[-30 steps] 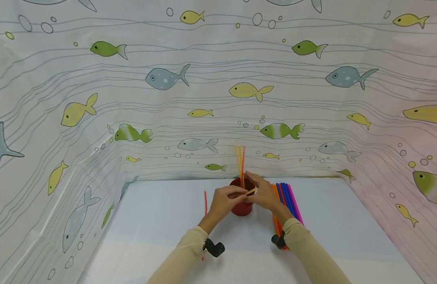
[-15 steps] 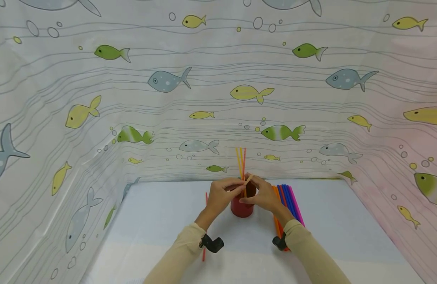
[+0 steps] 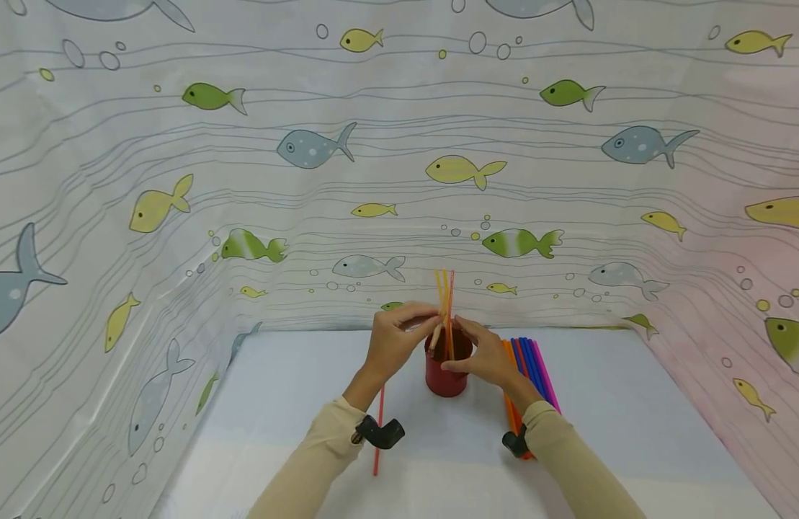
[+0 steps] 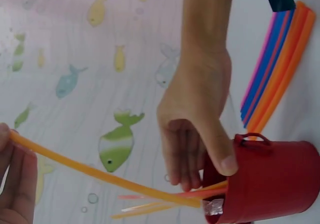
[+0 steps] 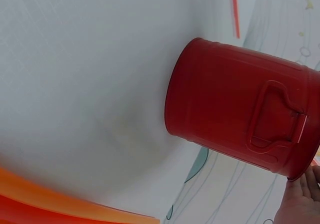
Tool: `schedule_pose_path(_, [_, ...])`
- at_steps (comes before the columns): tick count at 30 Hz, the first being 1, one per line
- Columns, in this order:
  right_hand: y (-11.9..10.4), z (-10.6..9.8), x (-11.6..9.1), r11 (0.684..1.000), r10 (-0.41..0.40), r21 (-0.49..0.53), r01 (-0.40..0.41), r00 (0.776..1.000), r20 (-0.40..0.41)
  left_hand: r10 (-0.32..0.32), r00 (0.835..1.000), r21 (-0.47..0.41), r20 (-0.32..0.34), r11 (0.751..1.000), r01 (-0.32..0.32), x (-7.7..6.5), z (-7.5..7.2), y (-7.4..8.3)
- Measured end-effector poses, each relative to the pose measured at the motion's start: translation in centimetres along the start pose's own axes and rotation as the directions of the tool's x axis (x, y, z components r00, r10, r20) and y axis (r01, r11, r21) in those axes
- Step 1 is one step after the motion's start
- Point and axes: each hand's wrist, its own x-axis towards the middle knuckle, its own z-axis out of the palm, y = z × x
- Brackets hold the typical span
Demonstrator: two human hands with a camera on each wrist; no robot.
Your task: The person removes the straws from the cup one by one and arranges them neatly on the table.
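My left hand (image 3: 394, 340) pinches the upper end of a yellow-orange straw (image 4: 100, 173) between thumb and fingers. The straw slants down, and its lower end is at the mouth of a small red bucket (image 3: 446, 383) with side handles. My right hand (image 3: 488, 355) holds the bucket by its rim, the thumb pressed on the near outside and the fingers across the opening. Yellow straws and a red straw (image 3: 452, 292) stand in the bucket, leaning on its rim. In the right wrist view the bucket (image 5: 225, 94) fills much of the picture, with only some fingers showing.
To the right of the bucket lies a row of orange, red, blue and pink straws (image 3: 534, 371), partly under my right forearm. A single red straw (image 3: 377, 458) lies on the white table (image 3: 451, 461) beside my left wrist. A fish-patterned curtain (image 3: 399, 187) surrounds the table.
My left hand has risen and shifted slightly left, tilting the held straw from nearly level to steep, lower end at the bucket. The right hand has stayed at the rim.
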Motion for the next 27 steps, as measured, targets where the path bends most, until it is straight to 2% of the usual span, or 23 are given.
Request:
schedule_pose_path(7, [0.4, 0.0, 0.0, 1.000, 0.009, 0.001, -0.009, 1.000, 0.005, -0.083, 0.995, -0.038, -0.056, 0.996, 0.081, 0.7, -1.1, 0.7])
schedule_pose_path(13, [0.2, 0.0, -0.2, 1.000, 0.023, -0.016, -0.023, 1.000, 0.007, -0.143, 0.985, -0.056, -0.093, 0.989, 0.138, 0.4, -2.5, -0.1])
schedule_pose_path(18, [0.1, 0.0, -0.2, 1.000, 0.017, -0.016, -0.017, 1.000, 0.010, -0.229, 0.968, -0.080, -0.102, 0.972, 0.221, -0.8, -3.6, -1.3])
schedule_pose_path(22, [0.1, 0.0, -0.1, 1.000, 0.012, -0.016, -0.012, 1.000, 0.009, -0.305, 0.947, -0.077, -0.101, 0.951, 0.298, -2.2, -4.2, -2.4])
schedule_pose_path(27, [0.1, -0.1, 0.1, 1.000, 0.016, -0.007, -0.016, 1.000, 0.009, -0.369, 0.924, -0.074, -0.096, 0.929, 0.363, -4.1, -4.8, -4.0])
